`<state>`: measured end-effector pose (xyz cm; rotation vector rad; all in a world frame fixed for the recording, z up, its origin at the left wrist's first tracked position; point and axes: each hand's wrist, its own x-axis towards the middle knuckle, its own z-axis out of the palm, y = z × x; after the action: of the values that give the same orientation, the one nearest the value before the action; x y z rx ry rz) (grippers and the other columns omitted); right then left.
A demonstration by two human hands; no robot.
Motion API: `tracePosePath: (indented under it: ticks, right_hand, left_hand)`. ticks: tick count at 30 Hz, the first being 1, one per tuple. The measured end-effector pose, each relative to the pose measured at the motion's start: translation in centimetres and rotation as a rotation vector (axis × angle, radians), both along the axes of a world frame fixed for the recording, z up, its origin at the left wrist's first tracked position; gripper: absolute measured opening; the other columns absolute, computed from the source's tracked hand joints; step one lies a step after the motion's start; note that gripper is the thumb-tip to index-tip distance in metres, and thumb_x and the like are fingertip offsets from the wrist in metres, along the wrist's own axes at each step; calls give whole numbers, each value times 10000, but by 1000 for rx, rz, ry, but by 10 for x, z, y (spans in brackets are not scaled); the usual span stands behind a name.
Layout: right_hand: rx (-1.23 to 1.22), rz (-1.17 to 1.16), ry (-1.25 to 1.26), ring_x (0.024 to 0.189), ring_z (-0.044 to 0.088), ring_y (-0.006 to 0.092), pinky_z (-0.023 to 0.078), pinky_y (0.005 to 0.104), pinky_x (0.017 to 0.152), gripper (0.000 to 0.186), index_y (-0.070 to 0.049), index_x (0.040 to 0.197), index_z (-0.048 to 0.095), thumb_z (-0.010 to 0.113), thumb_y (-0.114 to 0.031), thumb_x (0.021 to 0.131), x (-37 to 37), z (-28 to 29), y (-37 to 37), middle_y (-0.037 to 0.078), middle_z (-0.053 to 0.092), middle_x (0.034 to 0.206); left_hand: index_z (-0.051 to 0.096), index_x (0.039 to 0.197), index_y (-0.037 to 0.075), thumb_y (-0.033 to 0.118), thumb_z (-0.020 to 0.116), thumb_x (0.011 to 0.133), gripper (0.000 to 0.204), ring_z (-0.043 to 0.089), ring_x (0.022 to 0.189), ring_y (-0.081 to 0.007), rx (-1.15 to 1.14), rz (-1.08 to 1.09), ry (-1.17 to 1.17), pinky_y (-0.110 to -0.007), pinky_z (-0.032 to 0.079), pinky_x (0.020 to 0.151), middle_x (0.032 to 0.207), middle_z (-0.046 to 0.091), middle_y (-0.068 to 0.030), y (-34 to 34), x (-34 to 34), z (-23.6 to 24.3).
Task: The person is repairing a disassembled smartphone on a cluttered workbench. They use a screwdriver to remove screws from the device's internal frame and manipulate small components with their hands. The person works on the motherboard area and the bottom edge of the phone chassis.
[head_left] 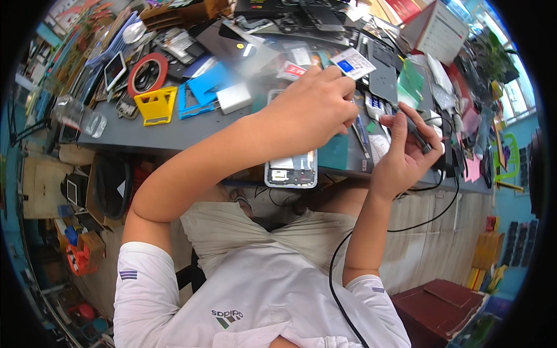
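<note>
My left hand (316, 110) reaches across the desk's front with its fingers curled inward. Whatever those fingers hold, if anything, is hidden behind them. Beneath the left hand and forearm lies an opened phone (296, 177) in a pale frame, its inner parts bare at the near end. The phone's middle is covered by my arm, and it rests at the desk edge on a teal mat (335, 153). To the right, my right hand (403, 148) is raised palm up, fingers closed round a slim dark screwdriver-like tool (419, 136). Its tip points up and left.
A yellow phone stand (155, 106), red tape roll (148, 74), blue holder (203, 90) and white block (234, 98) sit to the left. Tweezers (361, 139) lie between my hands. A black cable (400, 229) hangs at right. A calendar (441, 35) stands behind.
</note>
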<state>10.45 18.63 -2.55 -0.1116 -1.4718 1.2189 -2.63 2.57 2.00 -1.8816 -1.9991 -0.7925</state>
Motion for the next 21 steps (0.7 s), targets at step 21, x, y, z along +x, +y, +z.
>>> tracePosePath:
  ticks: [21]
  right_hand:
    - [865,-188,-964,1115,718,356,571,436,965,508,-88,1302,794,869,-376,890,-84,81,177,199,704,1273]
  left_hand:
    - [829,983,47,118,861,884,126,639,951,-258,215,153,-185,-387,512,858,963,664,-76,-46,3,5]
